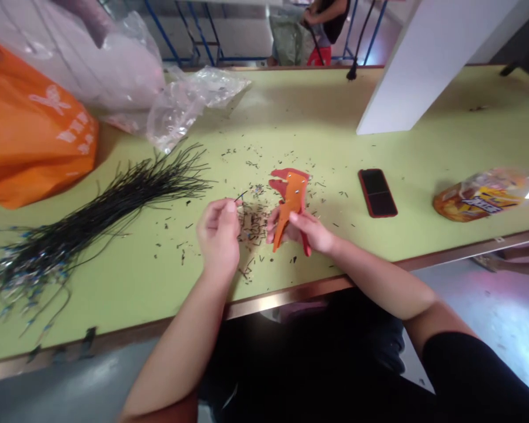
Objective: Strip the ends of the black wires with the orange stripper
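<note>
Between the thumb and finger of my left hand [220, 229] is a thin black wire [240, 196], its short end poking out toward the right. My right hand [308, 229] is wrapped round the handles of an orange and red wire stripper [293, 191], whose jaws face left, a little apart from the wire. Small cut bits of black insulation [253, 226] lie scattered on the table under and between both hands. To the left of my left hand rests a long bundle of black wires [110, 202] with whitish and blue ends at the lower left.
On the yellow-green table [317, 106], an orange bag [30, 129] and clear plastic bags [180, 103] sit at the left. A phone [378, 193] and a snack bag [480, 197] lie at the right. A white upright panel [427, 64] stands behind. Across the table is another person [330, 20].
</note>
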`<state>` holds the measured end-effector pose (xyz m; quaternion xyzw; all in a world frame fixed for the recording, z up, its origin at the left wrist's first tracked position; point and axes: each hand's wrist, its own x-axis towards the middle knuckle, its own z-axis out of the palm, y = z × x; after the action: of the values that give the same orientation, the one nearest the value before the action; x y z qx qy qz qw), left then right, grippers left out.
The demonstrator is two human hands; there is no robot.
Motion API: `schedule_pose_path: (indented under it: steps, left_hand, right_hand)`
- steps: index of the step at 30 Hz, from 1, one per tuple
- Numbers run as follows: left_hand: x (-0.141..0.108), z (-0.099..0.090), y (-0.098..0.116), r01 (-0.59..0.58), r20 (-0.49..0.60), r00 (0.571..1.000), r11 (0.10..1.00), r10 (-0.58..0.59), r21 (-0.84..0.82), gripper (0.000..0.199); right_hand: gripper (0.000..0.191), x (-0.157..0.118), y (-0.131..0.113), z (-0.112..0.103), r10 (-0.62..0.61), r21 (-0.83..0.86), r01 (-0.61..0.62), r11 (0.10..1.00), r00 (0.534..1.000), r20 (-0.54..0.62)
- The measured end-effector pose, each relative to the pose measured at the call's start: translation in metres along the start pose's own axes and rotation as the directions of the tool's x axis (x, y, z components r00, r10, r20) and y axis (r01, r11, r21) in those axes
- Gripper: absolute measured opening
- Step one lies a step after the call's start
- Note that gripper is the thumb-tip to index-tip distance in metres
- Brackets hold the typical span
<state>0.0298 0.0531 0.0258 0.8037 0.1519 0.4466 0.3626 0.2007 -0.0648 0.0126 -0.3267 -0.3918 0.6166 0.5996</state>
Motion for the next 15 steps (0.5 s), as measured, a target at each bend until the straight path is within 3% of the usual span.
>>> schedule_pose_path:
  steps: [1, 3, 6, 9, 12, 15]
  left_hand:
    - [0.002, 0.002, -0.001, 0.128, -0.030, 0.991, 0.979, -0.134, -0.160, 0.043]
    - [0.004, 0.009, 0.000, 0.359, 0.039, 0.925, 0.831, -0.379, -0.425, 0.049]
    - [0.001, 0.018, 0.007, 0.572, 0.277, 0.815, 0.625, -0.510, -0.532, 0.066]
    - [-0.002, 0.022, 0.012, 0.647, 0.354, 0.753, 0.525, -0.555, -0.553, 0.073]
    - [0.001, 0.019, 0.013, 0.652, 0.363, 0.739, 0.467, -0.567, -0.597, 0.076]
    - [0.006, 0.013, 0.015, 0.629, 0.300, 0.736, 0.449, -0.607, -0.635, 0.069]
  right_hand:
    - [0.053, 0.000, 0.000, 0.000, 0.015, -0.022, -0.015, 1.000, 1.000, 0.023]
    - [0.045, 0.001, 0.002, 0.002, 0.064, -0.088, -0.058, 0.994, 0.996, 0.064]
    - [0.044, 0.002, 0.004, 0.004, 0.099, -0.157, -0.081, 0.984, 0.989, 0.112]
    - [0.045, 0.003, 0.005, 0.005, 0.121, -0.176, -0.100, 0.979, 0.986, 0.114]
    - [0.047, 0.004, 0.004, 0.007, 0.138, -0.136, -0.122, 0.983, 0.984, 0.114]
    - [0.047, 0.003, 0.002, 0.009, 0.183, -0.085, -0.172, 0.981, 0.974, 0.136]
